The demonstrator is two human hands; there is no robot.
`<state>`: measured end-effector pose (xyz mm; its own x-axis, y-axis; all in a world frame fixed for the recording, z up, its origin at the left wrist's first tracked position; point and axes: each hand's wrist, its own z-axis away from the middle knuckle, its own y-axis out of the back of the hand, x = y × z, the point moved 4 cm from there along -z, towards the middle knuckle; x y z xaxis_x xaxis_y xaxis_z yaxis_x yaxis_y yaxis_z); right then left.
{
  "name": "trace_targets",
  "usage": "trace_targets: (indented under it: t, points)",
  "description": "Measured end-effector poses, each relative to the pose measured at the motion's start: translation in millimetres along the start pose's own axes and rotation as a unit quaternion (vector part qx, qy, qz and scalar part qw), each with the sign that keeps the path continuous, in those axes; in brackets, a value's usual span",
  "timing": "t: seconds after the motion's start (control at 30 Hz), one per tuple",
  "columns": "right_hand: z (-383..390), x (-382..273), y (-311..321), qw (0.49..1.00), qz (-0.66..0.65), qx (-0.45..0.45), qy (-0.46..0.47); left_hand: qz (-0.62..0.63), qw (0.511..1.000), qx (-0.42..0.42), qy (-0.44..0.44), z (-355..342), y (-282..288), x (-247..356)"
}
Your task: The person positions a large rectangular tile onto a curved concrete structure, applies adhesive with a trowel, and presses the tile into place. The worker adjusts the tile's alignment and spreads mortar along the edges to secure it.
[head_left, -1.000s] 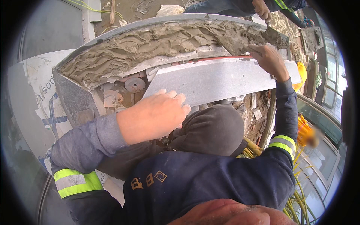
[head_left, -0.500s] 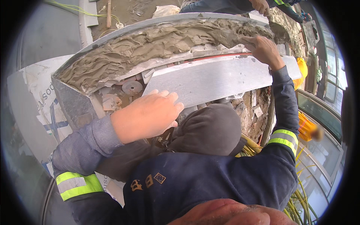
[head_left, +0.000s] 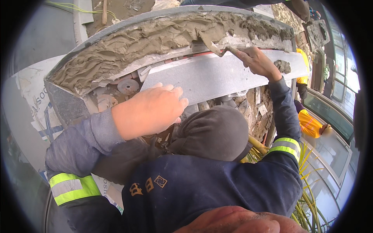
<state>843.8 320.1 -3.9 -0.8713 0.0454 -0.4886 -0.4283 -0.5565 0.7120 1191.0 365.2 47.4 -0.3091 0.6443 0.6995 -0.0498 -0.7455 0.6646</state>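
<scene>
My right hand [head_left: 257, 64] is closed round the handle of a pointing trowel [head_left: 210, 43]. The trowel's blade touches the wet grey-brown mortar [head_left: 151, 37] spread thickly along a curved stone trough. Below that hand lies a long pale grey stone slab [head_left: 202, 81], slanting across in front of my knees. My left hand [head_left: 149, 112] is at the slab's near left edge, palm down, holding nothing I can see; its fingers are slightly apart and loosely bent. Whether it presses on the slab is not clear. A lump of mortar [head_left: 283, 66] sits on the slab's right part.
The trough's curved grey rim [head_left: 128, 24] bounds the mortar on the far side. A round disc [head_left: 128, 87] lies among rubble left of the slab. At the top right is a co-worker's hand [head_left: 302, 9]; people in yellow [head_left: 310, 123] are at the right. Long leaves [head_left: 307, 194] stand lower right.
My right hand has moved left and slightly nearer; the trowel, hidden before, now shows against the mortar. The mortar lump on the slab has come into sight. My left hand has barely moved.
</scene>
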Motion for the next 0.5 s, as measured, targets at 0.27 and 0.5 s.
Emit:
trace_targets:
  t: [0.27, 0.5]
  points:
    - [12, 4, 36, 0.947, 0.314, 0.065, 0.01, 0.004, 1.0, 0.003, 0.014, 7, 1, -2]
    - [21, -46, 23, 0.937, 0.326, 0.119, 0.049, -0.011, 1.0, 0.022, 0.003, 10, 5, 4]
